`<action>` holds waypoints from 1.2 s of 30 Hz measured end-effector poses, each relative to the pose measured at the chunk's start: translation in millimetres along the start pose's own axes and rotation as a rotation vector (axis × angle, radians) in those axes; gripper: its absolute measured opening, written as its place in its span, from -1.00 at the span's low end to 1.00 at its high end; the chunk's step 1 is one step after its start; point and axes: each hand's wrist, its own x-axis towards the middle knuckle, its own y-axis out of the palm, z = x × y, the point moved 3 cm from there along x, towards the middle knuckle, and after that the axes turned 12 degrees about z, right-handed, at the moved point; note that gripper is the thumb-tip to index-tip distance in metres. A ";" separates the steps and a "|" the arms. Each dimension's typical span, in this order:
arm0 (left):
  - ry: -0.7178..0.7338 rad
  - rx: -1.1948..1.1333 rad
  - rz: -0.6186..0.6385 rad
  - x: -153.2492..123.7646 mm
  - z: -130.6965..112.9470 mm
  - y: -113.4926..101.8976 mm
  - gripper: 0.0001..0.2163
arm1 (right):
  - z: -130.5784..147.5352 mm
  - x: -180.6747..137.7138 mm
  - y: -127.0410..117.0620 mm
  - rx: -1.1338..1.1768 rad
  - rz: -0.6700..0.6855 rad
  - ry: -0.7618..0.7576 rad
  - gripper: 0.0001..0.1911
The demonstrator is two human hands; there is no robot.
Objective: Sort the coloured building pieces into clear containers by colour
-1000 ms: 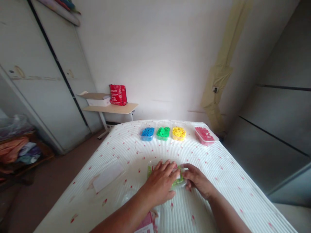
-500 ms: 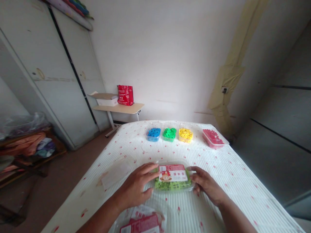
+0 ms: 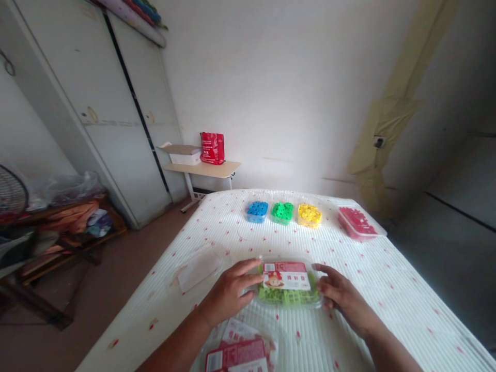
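Note:
A clear plastic box of green pieces [image 3: 289, 296], closed with a lid bearing a red and white label, lies on the white dotted table [image 3: 349, 258] in front of me. My left hand [image 3: 229, 292] rests against its left end, fingers stretched toward the lid. My right hand [image 3: 341, 296] touches its right end, fingers spread along the side. Neither hand lifts the box; it sits flat between them.
Open tubs of blue [image 3: 257, 211], green [image 3: 282, 212], yellow [image 3: 309, 215] and red pieces [image 3: 358, 223] line the far edge. A clear lid [image 3: 198, 268] lies left of my hands. A red-labelled pack [image 3: 238, 355] sits at the near edge. A side table with a red bag [image 3: 212, 148] stands by the wardrobe.
My left hand slid off the top of the box to its left end, uncovering the label. The view swung left, and the red-labelled pack came into sight.

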 end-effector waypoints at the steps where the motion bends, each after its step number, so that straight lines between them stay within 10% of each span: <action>1: 0.016 0.005 -0.015 -0.3 0.0 0.5 -0.56 | -1.3 0.1 0.2 0.010 0.007 0.012 -0.47; 13: 0.089 0.029 -0.101 -0.9 -4.7 2.1 -0.66 | -2.9 1.6 2.2 0.081 0.055 0.013 -0.50; 36: -0.124 -0.108 0.079 -3.5 -1.3 -4.2 -0.38 | 8.1 3.2 0.6 -0.570 -0.206 -0.134 -0.60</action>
